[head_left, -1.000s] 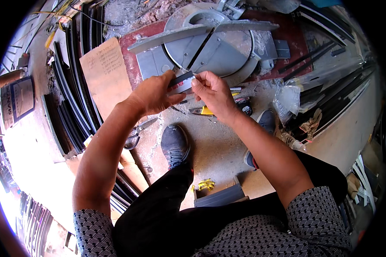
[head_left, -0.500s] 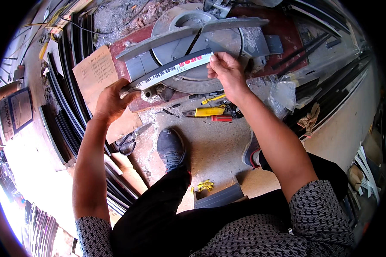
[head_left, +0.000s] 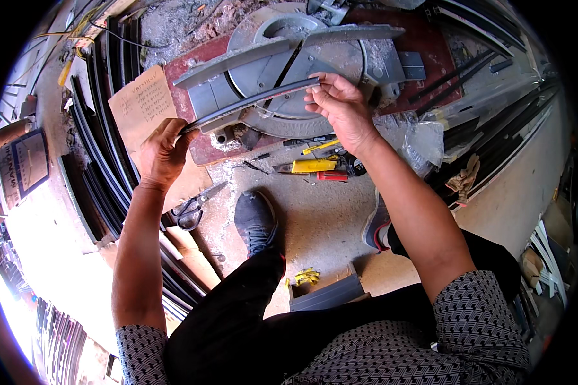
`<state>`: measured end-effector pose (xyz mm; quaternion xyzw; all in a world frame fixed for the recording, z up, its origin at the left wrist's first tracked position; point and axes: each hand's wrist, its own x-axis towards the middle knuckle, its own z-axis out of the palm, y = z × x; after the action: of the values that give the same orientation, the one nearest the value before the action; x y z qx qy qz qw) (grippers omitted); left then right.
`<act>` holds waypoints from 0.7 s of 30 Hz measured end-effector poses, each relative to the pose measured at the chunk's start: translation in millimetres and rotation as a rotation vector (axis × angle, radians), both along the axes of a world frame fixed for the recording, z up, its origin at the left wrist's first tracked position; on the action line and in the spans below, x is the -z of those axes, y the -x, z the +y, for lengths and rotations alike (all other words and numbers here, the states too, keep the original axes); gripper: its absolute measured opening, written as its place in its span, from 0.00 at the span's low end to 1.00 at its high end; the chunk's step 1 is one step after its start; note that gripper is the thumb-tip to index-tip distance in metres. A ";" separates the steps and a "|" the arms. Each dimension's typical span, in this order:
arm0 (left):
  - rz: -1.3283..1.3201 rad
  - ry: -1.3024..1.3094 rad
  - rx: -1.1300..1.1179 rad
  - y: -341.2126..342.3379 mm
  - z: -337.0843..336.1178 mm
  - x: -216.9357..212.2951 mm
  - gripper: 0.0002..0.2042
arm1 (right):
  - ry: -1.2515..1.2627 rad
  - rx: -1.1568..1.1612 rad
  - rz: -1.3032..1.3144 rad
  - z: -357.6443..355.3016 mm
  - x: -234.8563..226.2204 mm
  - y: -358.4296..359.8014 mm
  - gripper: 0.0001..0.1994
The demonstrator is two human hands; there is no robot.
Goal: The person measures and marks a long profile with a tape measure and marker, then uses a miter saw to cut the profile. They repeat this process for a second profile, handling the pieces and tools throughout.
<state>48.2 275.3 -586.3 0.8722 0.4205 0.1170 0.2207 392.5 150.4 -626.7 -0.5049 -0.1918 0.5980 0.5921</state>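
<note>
Over the left half of the red board [head_left: 438, 45], a slim dark strip [head_left: 257, 98] spans the gap between the two hands, in front of the grey saw base [head_left: 334, 61] when seen from above. The left hand [head_left: 160, 154] is clamped on its near end by the board's left edge; the right hand [head_left: 343, 109] pinches the far end between thumb and fingertips. Holding both ends probably keeps so thin a piece from swinging, and the light pinch suggests little weight. Just off the board's front edge lies a yellow tool [head_left: 310, 167], with scissors [head_left: 189, 212] beyond the front-left corner, presumably for easy reach. The strip looks blackish and smooth, paler along its lower side, and gently bowed, though the lens may cause that.
</note>
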 end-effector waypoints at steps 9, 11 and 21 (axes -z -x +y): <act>0.054 0.242 -0.074 6.0 -2.9 4.8 0.18 | 0.087 0.042 -0.075 3.9 3.6 3.9 0.10; 0.123 0.240 -0.061 7.0 2.9 6.7 0.23 | 0.154 0.067 -0.079 6.5 5.8 3.6 0.10; 0.291 0.165 -0.096 -8.4 34.5 24.6 0.32 | 0.313 0.126 -0.026 40.9 20.3 -0.2 0.06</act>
<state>56.6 309.8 -610.9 0.8377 0.4975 -0.0349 0.2225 392.6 191.4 -647.0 -0.6097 -0.0719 0.5758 0.5398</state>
